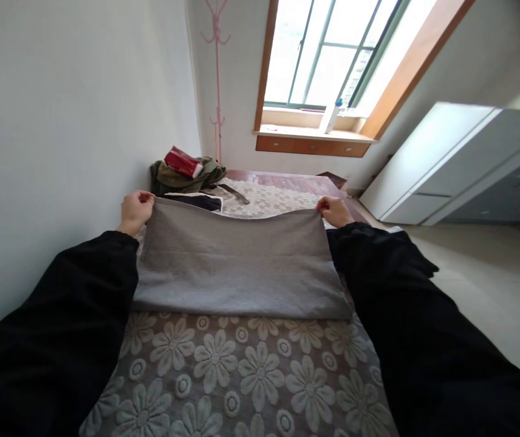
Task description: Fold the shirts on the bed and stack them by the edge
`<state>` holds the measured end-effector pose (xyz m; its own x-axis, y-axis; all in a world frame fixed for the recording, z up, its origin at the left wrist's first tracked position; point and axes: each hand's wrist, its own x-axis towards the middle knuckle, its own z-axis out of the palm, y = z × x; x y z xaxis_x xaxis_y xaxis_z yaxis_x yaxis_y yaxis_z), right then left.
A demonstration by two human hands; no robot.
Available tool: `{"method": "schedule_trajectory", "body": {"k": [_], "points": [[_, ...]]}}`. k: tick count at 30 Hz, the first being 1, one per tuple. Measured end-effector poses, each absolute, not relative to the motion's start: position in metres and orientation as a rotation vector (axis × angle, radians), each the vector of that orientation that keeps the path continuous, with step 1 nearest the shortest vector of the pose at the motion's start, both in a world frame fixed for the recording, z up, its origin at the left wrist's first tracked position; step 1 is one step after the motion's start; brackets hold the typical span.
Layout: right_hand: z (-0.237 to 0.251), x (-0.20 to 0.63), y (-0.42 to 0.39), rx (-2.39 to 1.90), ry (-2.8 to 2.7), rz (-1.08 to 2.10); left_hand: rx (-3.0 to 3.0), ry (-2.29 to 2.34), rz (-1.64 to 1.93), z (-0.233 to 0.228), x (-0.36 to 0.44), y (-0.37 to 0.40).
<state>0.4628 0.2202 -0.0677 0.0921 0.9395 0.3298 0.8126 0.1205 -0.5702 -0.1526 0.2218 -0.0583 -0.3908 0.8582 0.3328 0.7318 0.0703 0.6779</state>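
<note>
A grey rectangular cloth [242, 261] stretches between my two hands, its far edge lifted and sagging a little in the middle. Its near edge lies on a bedspread [260, 370] patterned with pale flowers. My left hand [136, 211] pinches the far left corner, close to the wall. At the far right corner, my right hand [334, 211] is closed on the cloth in the same kind of pinch. Behind the cloth, something dark with a white edge [200, 201] shows only in part.
An olive bag [162, 177] with a red packet [182, 162] on it sits at the far left. Black fabric [417, 255] lies by my right forearm. A pink coat stand [218, 79], a window and a white cabinet [428, 164] stand beyond; the wall rises close on the left.
</note>
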Motion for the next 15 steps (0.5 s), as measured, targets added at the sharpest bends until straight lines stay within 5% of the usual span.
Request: {"method": "schedule_trajectory", "body": {"k": [15], "points": [[-0.114,0.451,0.234,-1.895,-2.006,0.164,1.625,2.276,1.083,-0.094,-0.149,0.250]]}}
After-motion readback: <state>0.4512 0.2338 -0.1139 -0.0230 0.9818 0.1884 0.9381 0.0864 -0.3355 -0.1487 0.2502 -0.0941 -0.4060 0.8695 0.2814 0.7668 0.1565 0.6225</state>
